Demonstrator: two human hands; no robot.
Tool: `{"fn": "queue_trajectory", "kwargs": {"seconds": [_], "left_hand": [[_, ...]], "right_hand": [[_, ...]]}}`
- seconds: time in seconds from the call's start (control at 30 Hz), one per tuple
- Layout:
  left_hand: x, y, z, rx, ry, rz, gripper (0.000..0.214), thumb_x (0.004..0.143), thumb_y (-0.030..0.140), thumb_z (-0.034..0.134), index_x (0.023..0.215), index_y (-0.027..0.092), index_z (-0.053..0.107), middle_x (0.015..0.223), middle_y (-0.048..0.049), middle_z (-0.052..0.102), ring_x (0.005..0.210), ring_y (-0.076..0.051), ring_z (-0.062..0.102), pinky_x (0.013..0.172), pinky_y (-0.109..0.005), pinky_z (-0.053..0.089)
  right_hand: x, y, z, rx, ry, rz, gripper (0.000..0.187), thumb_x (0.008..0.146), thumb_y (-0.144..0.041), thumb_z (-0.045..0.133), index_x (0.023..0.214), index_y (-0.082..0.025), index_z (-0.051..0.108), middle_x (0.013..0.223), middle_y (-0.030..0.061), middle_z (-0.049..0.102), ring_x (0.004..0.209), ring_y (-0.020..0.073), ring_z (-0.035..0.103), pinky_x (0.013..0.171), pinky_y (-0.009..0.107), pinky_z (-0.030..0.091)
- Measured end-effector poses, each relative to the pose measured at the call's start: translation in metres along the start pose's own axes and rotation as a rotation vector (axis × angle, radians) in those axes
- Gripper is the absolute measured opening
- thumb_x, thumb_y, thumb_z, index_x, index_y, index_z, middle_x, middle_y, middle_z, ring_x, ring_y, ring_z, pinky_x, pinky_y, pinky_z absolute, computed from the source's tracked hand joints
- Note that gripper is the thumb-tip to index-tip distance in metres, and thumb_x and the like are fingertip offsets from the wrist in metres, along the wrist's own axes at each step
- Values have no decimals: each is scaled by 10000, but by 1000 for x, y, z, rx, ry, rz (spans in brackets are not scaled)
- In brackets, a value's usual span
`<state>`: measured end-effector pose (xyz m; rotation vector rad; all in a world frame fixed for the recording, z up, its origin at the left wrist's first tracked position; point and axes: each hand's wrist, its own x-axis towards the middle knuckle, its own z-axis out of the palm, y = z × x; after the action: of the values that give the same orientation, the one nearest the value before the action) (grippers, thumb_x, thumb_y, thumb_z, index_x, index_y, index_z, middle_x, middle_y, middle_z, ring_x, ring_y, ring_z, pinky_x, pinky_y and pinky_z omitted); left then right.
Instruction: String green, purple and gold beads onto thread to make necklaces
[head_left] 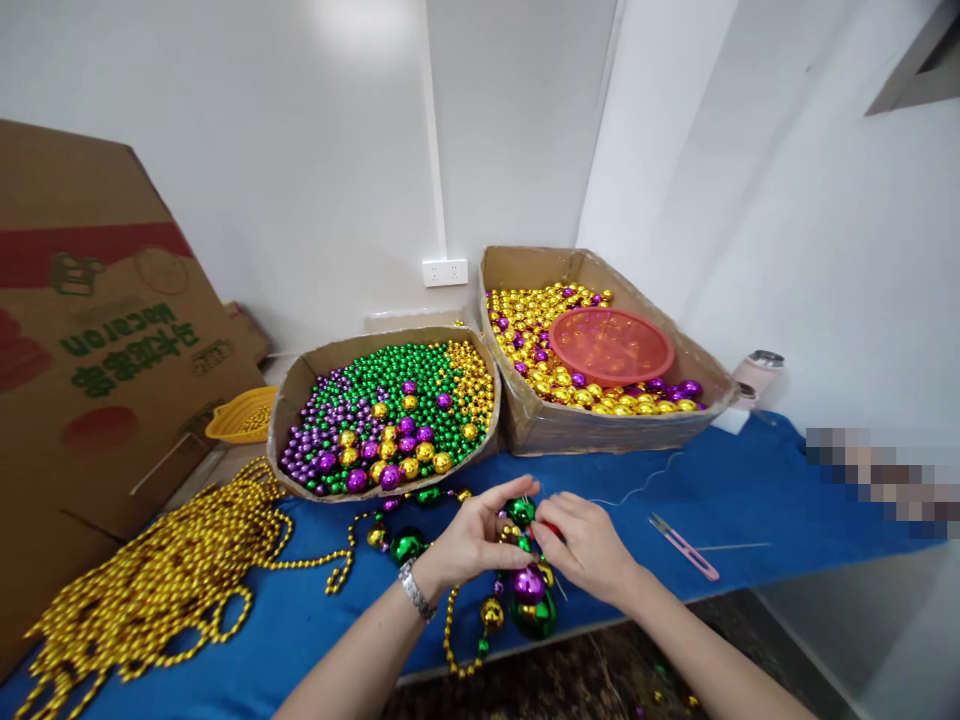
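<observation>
Near the table's front edge, my left hand (480, 530), with a metal watch band at the wrist, is closed around part of a bead garland. A shiny green ball (520, 511) shows between its fingers. The garland's purple ball (528, 584) and large green ball (534, 615) hang below, with a loop of small gold beads (448, 630). Close beside it, my right hand (585, 545) is closed, pinching a small red object (551, 529) whose kind is mostly hidden by the fingers. More of the garland, with a dark green ball (407, 545), lies behind my left wrist.
Two cardboard boxes of loose beads (390, 400) (600, 430) stand behind my hands; a red basket (611, 345) rests in the right one. Pink thread snips (684, 548) and a needle-like rod (735, 546) lie right. Gold bead strands (172, 580) are piled left.
</observation>
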<state>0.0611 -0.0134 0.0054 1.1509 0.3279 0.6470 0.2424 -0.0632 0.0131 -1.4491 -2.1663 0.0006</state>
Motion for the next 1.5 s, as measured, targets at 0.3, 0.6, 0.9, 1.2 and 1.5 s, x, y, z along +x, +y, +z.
{"fn": "queue_trajectory", "kwargs": {"seconds": [0.3,0.6,0.9,1.2,1.5], "left_hand": [[0,-1,-1,9,8,-2,751,595,113,808,1261,321,530,1417,-75,418,763,-92,580,673,-223,481],[1,9,2,154,38,29,737,624,177,800,1285,316,504,1404,-83,436,722,-87,587,661,-237,492],[30,62,28,258,351,344,538,696,220,718,1206,245,549,1290,-104,525,880,-185,616,464,-179,491],[57,115,58,205,430,586,491,701,162,689,1172,185,553,1046,-73,614,633,-76,578,571,-231,519],[68,169,27,152,570,732,459,689,139,694,1134,148,580,1161,-99,513,698,-79,573,646,-260,507]], "right_hand": [[1,2,2,-66,60,-84,287,896,-324,399,687,-200,551,653,28,575,640,158,466,623,276,317],[-11,5,-21,31,78,-12,193,882,-354,454,841,-209,575,770,36,617,730,170,542,660,270,398],[-56,-24,-13,504,160,304,219,855,-338,532,679,-211,502,732,1,536,660,139,537,616,243,426],[-17,-52,-4,716,-150,276,237,763,-322,629,952,-183,662,797,9,656,727,165,597,678,256,459],[28,-45,-119,888,373,355,301,775,-475,646,815,-188,565,625,-12,605,422,63,401,381,202,305]]}}
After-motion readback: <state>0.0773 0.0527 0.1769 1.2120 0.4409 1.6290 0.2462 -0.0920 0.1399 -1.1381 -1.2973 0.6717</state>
